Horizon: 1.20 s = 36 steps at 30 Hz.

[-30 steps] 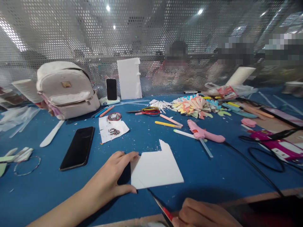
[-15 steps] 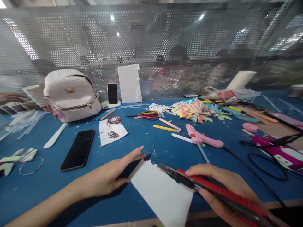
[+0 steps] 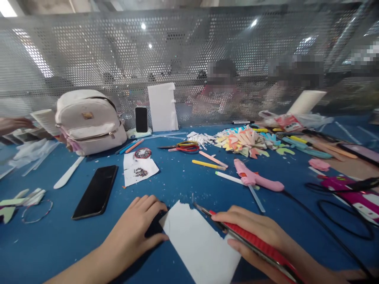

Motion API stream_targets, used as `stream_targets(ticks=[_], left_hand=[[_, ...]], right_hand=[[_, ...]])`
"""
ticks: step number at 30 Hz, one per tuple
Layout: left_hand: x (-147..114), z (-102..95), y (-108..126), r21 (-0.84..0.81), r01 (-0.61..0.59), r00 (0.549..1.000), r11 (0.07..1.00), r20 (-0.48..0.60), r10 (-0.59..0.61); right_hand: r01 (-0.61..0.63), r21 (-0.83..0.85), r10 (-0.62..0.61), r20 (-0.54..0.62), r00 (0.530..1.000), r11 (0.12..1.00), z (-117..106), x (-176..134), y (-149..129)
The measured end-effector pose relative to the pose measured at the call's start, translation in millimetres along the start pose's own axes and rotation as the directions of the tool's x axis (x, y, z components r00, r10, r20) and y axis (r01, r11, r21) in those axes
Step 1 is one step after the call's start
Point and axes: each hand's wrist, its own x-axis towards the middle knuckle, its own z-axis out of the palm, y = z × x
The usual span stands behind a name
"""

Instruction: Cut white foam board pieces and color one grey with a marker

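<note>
A piece of white paper (image 3: 201,240) with a ragged upper right edge lies in front of me at the table's near side. At its left corner is my left hand (image 3: 142,221), fingers bent and thumb touching the edge, with the corner between thumb and forefinger. My right hand (image 3: 254,232) is closed around a red-and-black utility knife (image 3: 251,240). The knife's dark tip points up and left, close to the paper's torn-looking top edge. Part of the knife is hidden by my fingers.
A black phone (image 3: 96,191) lies left. Beyond are a scrap sheet with shavings (image 3: 140,179), scissors (image 3: 189,146), markers (image 3: 209,164), a pile of paper cutouts (image 3: 245,140) and a white backpack (image 3: 89,122). A pink glue gun (image 3: 257,179) trails its cord rightward. Another person's hand (image 3: 13,125) shows far left.
My left hand's fingers have curled down from a stretched pose beside the paper's corner. The knife has turned and shifted slightly left, and the right hand sits further along it.
</note>
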Motion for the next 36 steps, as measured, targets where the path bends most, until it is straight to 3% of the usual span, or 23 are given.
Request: stream_targets(ticks=[9, 15, 18, 20, 23, 25, 30, 33, 36], left_hand=[[25.6, -10.4, -18.1, 0.069, -0.069, 0.986, 0.995, -0.145, 0.078], [13.3, -16.1, -19.4, 0.059, -0.077, 0.979, 0.995, -0.182, 0.086], [-4.7, -2.7, -11.5, 0.045, -0.221, 0.956, 0.974, -0.190, 0.225], [-14.5, 15.1, -7.1, 0.097, -0.418, 0.893, 0.903, -0.138, 0.428], [-20.6, 43.2, -6.5, 0.244, -0.429, 0.869, 0.870, -0.152, 0.471], [-20.2, 55.0, -10.4, 0.250, -0.460, 0.860, 0.852, -0.112, 0.498], [-20.6, 63.3, -24.4, 0.242, -0.501, 0.824, 0.831, -0.162, 0.543], [-23.1, 68.3, -28.1, 0.211, -0.543, 0.796, 0.813, -0.180, 0.578], [-22.3, 67.6, -24.6, 0.135, -0.541, 0.808, 0.830, -0.191, 0.557]], right_hand=[[-0.034, 0.096, 0.029, 0.059, 0.998, 0.995, 7.9, 0.8, -19.0], [-0.008, 0.095, 0.003, 0.044, 0.999, 0.995, 5.4, 10.2, -14.9], [-0.057, 0.038, 0.056, 0.031, 0.998, 0.998, -2.3, 24.8, -15.8], [-0.084, 0.031, 0.083, 0.044, 0.996, 0.996, -3.6, 37.0, -16.4], [-0.111, 0.051, 0.107, 0.084, 0.991, 0.992, 0.6, 54.6, -15.1], [-0.104, 0.076, 0.096, 0.099, 0.990, 0.992, 2.8, 64.0, -12.4], [0.095, 0.183, -0.103, 0.033, 0.994, 0.978, -11.7, 87.0, -8.4], [0.092, 0.163, -0.124, 0.199, 0.972, 0.982, -17.8, 109.6, -13.7], [-0.106, 0.085, 0.057, 0.449, 0.892, 0.991, -5.4, 138.5, -20.1]])
